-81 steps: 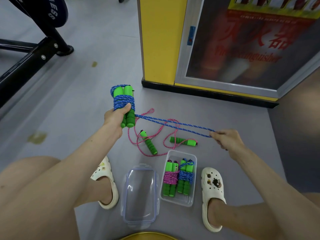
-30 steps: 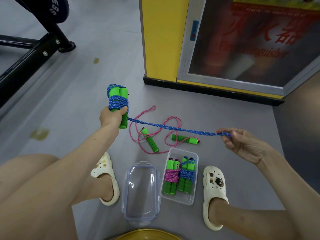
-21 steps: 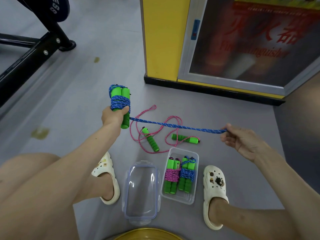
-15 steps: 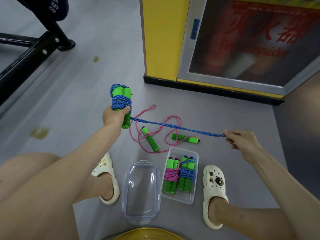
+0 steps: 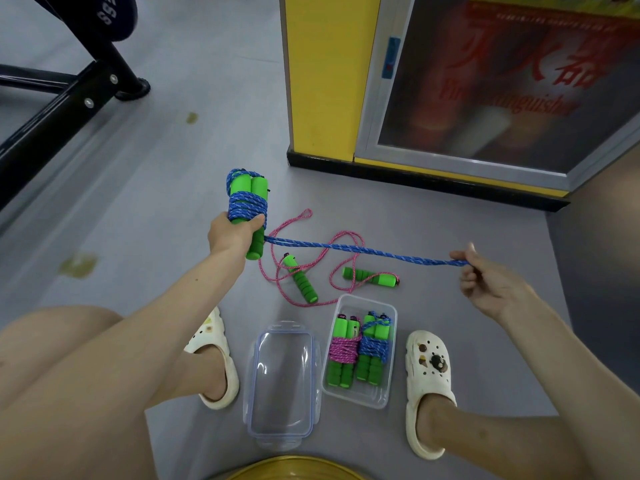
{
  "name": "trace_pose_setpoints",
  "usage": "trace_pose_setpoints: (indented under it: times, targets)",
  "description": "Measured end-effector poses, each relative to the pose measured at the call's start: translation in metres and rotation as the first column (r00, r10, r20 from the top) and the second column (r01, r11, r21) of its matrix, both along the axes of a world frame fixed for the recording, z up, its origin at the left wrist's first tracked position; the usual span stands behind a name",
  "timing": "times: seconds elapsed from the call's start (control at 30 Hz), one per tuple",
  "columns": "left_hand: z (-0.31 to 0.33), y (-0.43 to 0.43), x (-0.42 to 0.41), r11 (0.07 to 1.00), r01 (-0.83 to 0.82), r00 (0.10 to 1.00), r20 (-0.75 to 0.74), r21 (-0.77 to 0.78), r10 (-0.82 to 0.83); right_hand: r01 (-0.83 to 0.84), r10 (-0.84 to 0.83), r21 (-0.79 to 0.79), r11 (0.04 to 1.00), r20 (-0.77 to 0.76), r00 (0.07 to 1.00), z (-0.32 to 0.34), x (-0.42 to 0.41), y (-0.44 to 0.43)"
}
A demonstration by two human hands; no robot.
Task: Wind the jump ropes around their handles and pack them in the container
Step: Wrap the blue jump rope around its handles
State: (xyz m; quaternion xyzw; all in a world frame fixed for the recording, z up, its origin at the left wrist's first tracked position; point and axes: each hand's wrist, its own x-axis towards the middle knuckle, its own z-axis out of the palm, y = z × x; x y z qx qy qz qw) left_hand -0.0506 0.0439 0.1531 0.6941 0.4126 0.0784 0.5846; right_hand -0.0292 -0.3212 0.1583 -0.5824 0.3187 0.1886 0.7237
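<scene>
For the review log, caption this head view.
Left hand grips half-wound blue jump rope; right hand stretches its tail.

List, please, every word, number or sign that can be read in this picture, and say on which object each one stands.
"Fire Extinguisher": red letters on the cabinet door, blurred in the middle, so partly inferred.
Large red Chinese characters above them on the same door: cut off at the frame's top, not surely readable.
White letters on the dark pad, top left: cut off, unreadable.
Jump ropes, container, lid, shoes: no text visible.

Even, bright indoor light; shadows soft. Wide-angle bending toward frame edges. Glass cabinet door (image 5: 502, 81) shows hazy reflections, red lettering blurred. Clear lid (image 5: 282, 382) carries small glare streaks.
</scene>
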Motion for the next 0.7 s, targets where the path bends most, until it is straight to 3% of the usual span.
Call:
trace_pose_setpoints:
  times: [0.13, 0.23, 0.5, 0.63, 0.7]
  targets:
    - [0.002, -0.003, 0.000, 1.000, 0.006, 1.000, 0.009, -0.001, -0.006, 0.063, -0.084, 0.282, 0.957, 0.061, 0.995, 0.004, 0.002, 0.000]
    - [0.003, -0.002, 0.000, 1.000, 0.000, 1.000, 0.001, 0.010, 0.000, -0.015, -0.022, 0.316, 0.948, 0.111, 0.994, 0.003, 0.002, -0.002]
    - [0.001, -0.003, 0.000, 1.000, -0.008, 1.000, 0.008, -0.018, 0.008, 0.080, -0.072, -0.088, 0.993, 0.092, 0.993, 0.001, 0.001, 0.002]
    - [0.000, -0.001, 0.002, 1.000, -0.004, 1.000, 0.010, 0.013, 0.004, 0.004, 0.005, -0.396, 0.918, 0.021, 1.000, -0.005, 0.001, 0.003]
    - [0.000, 0.000, 0.003, 0.999, 0.000, 1.000, 0.011, 0.050, -0.001, -0.012, -0.004, -0.451, 0.893, -0.034, 0.999, -0.006, 0.002, 0.004]
